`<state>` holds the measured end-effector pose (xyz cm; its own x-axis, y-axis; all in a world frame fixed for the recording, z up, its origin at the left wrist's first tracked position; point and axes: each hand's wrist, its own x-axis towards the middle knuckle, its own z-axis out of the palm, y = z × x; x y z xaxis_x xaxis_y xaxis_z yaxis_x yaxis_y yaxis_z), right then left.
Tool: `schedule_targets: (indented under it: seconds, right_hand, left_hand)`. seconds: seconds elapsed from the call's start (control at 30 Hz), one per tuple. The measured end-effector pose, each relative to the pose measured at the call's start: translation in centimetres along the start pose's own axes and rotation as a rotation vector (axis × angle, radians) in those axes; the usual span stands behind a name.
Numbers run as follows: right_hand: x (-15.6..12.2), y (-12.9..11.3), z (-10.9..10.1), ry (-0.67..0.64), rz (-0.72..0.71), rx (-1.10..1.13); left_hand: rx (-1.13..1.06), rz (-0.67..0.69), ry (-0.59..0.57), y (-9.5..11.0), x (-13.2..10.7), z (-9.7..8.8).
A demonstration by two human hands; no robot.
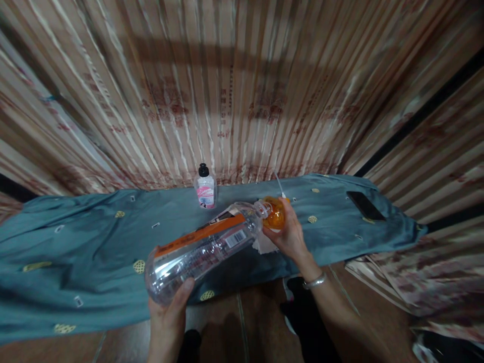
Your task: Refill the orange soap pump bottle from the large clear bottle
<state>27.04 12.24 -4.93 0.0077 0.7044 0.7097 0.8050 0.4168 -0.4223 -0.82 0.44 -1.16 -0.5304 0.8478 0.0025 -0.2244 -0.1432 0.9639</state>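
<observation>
My left hand grips the base of a large clear plastic bottle with an orange label, tilted so its neck points up and to the right. The bottle's mouth meets a small round orange container, which my right hand holds from below with fingers wrapped round it. A metal bracelet sits on my right wrist. Both hands hover over a table covered in a blue-grey patterned cloth. A white tissue lies on the cloth under the right hand.
A small clear bottle with a black cap and pink label stands upright at the back of the table. A black phone lies flat at the right end. A striped curtain hangs behind. Brown floor shows below.
</observation>
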Motion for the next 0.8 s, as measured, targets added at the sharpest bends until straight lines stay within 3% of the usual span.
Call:
schedule_targets:
  seconds: [0.27, 0.8]
  right_hand:
    - [0.0, 0.2, 0.1, 0.011, -0.023, -0.011]
    - [0.0, 0.3, -0.3, -0.031, -0.005, -0.003]
  left_hand:
    - [-0.019, -0.027, -0.009, -1.4, 1.2, -1.4]
    - [-0.045, -0.043, 0.001, -1.2, 1.1, -1.8]
